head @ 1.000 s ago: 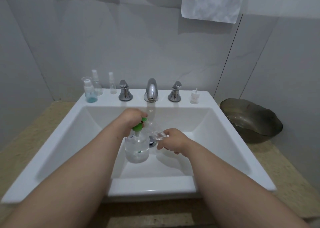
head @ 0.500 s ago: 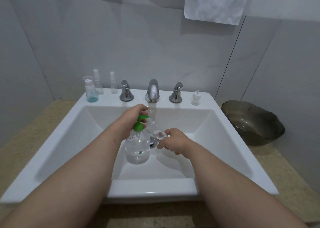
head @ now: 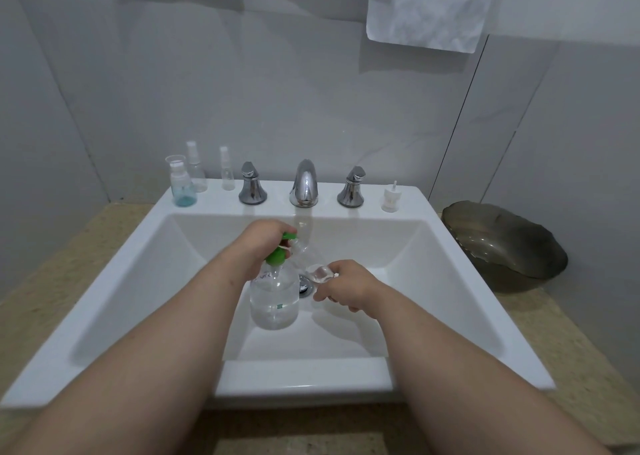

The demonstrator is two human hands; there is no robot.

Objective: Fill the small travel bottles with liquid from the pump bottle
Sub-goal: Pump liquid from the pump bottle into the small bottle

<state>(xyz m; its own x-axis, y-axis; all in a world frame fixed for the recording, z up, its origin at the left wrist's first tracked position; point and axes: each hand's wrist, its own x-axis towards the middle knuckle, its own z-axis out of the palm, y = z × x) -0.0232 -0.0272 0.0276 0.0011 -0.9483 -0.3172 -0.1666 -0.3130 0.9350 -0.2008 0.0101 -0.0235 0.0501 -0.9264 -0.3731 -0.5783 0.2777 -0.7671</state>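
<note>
A clear pump bottle (head: 274,298) with a green pump head (head: 279,252) stands in the white sink (head: 450,281), partly filled with clear liquid. My left hand (head: 265,243) rests over the pump head, fingers curled round it. My right hand (head: 346,285) holds a small clear travel bottle (head: 320,274), tilted, its mouth toward the pump's nozzle. Three more small travel bottles (head: 181,186) (head: 196,172) (head: 225,170) stand on the sink's back left ledge, one with blue liquid at its bottom. A small white pump cap (head: 391,200) sits on the back right ledge.
A chrome tap (head: 304,184) and two chrome handles (head: 252,188) (head: 351,188) line the back ledge. The drain (head: 304,285) lies between the bottles. A dark glass bowl (head: 502,243) sits on the beige counter to the right. Two white towels (head: 426,7) hang above.
My left hand has lifted slightly, so the green pump head shows more than a second ago. My right hand and the small bottle stay beside the nozzle.
</note>
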